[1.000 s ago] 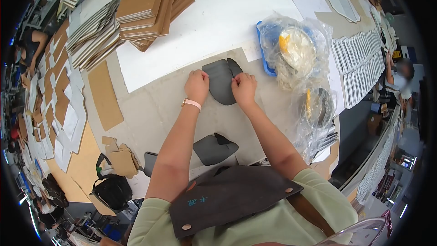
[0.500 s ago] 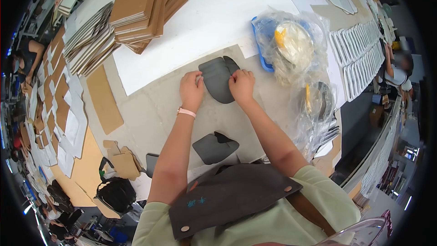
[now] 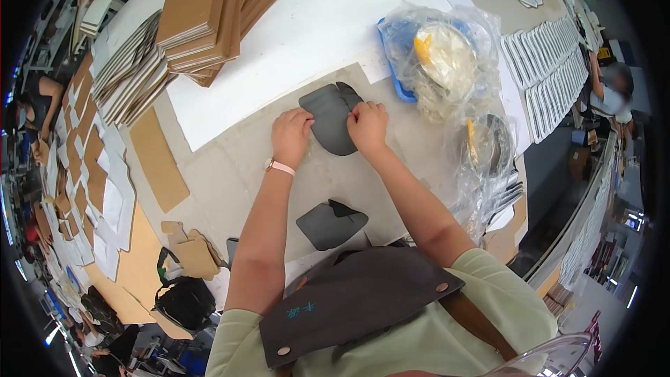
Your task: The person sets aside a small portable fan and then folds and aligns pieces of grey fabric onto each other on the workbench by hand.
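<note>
A dark grey rounded piece (image 3: 328, 120), flat and leather-like, lies on the grey work board (image 3: 230, 160), with a narrower flap along its right side. My left hand (image 3: 291, 137) has its bent fingers pressed together at the piece's left edge. On the opposite edge, my right hand (image 3: 368, 128) pinches the piece near the flap, thumb and fingertips closed. A second dark grey piece (image 3: 328, 227) with a black folded corner rests nearer my body, touched by neither hand.
Brown board stacks (image 3: 199, 14) stand at the back left. A blue tray (image 3: 394, 63) with plastic bags (image 3: 453, 63) sits to the right, near rows of white strips (image 3: 548, 84). A black bag (image 3: 183, 300) is at lower left. Other people work on both sides.
The whole view has shifted slightly. Both hands stay at the edges of the grey piece, with only small finger movement; my right fingertips sit a little lower on its edge.
</note>
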Demonstrator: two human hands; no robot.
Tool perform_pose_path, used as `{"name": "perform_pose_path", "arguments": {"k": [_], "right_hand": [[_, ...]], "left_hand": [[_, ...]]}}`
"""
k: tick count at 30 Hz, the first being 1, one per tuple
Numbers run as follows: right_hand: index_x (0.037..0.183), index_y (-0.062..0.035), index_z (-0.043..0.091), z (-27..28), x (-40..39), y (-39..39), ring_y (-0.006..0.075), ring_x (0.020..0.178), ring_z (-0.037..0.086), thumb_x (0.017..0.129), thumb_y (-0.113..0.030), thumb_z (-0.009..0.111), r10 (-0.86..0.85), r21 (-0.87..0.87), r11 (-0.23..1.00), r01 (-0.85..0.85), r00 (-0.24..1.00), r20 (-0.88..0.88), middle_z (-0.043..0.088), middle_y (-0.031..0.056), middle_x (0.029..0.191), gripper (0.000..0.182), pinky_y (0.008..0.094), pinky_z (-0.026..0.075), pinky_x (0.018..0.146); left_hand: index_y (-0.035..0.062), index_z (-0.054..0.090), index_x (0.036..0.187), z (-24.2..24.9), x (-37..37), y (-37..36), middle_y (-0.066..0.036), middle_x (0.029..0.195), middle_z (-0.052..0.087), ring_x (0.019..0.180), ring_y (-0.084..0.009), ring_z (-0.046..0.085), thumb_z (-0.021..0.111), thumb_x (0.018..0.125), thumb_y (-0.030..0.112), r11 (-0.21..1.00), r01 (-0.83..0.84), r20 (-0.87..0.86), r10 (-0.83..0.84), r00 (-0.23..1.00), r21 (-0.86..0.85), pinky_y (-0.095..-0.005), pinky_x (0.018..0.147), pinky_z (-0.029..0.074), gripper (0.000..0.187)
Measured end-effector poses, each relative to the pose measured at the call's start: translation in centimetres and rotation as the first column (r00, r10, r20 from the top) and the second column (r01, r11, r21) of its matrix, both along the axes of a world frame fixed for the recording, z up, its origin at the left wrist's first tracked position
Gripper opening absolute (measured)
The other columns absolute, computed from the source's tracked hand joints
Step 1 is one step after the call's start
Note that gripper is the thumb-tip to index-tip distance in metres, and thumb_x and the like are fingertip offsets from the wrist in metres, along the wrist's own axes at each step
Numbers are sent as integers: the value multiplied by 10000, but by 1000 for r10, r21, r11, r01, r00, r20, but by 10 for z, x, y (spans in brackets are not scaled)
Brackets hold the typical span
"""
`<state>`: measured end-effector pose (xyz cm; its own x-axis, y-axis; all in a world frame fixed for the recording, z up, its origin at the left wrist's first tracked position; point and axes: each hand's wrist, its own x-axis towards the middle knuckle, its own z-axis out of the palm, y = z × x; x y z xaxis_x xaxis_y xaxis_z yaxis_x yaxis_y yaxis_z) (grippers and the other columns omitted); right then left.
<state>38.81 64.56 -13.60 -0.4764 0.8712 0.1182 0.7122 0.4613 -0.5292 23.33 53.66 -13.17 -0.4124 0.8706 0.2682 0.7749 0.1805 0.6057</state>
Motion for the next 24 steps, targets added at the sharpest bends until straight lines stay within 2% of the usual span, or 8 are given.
{"name": "perform_pose_path", "arguments": {"k": [4,10,13,16,19,22,24], "right_hand": [[723,-85,587,5,2,-2,304,829,526,717,-103,670,-4,11,1000,4,1000,-9,586,87,778,85,425,385,720],[777,-62,570,7,18,4,314,804,522,739,-48,659,13,72,997,3,975,-223,565,105,801,97,422,399,713],[781,-51,562,8,25,6,318,797,524,748,-34,654,-25,15,999,30,967,-255,556,113,799,99,423,404,710],[787,-53,562,7,26,8,320,783,523,752,-38,652,-38,43,998,53,955,-294,550,113,787,98,426,403,700],[777,-53,560,3,26,11,325,771,521,753,-35,646,-21,57,998,38,963,-270,551,114,783,92,430,405,698],[760,-52,556,0,26,14,326,761,522,755,-33,641,-19,44,999,30,976,-218,556,115,775,87,432,406,695],[750,-51,553,-1,26,15,328,759,521,752,-32,640,-26,33,999,34,976,-215,560,117,771,88,434,407,693]], "left_hand": [[49,664,805,1,0,1,-64,879,656,827,-278,600,685,759,100,1000,-3,-12,2,1000,-5,-380,737,474,72],[90,680,784,6,0,2,-14,893,652,841,-226,593,701,747,140,996,-27,-71,21,997,-89,-384,767,433,65],[87,685,904,16,10,8,-70,995,649,911,-275,599,700,755,172,998,-35,-75,31,997,-48,-413,830,444,172],[94,602,1184,23,29,18,-134,1261,547,1169,-312,502,666,807,278,995,39,-218,-59,974,-95,-476,994,352,425],[81,406,1390,19,48,23,-173,1454,350,1361,-331,297,601,859,381,956,12,-289,-101,952,-293,-571,1084,194,640],[59,337,1429,13,51,25,-178,1503,265,1408,-332,205,571,871,437,930,44,-271,-152,951,-365,-612,1092,125,713],[58,340,1427,8,51,24,-174,1508,257,1410,-330,200,576,867,434,932,54,-262,-156,953,-359,-603,1099,114,714]]}}
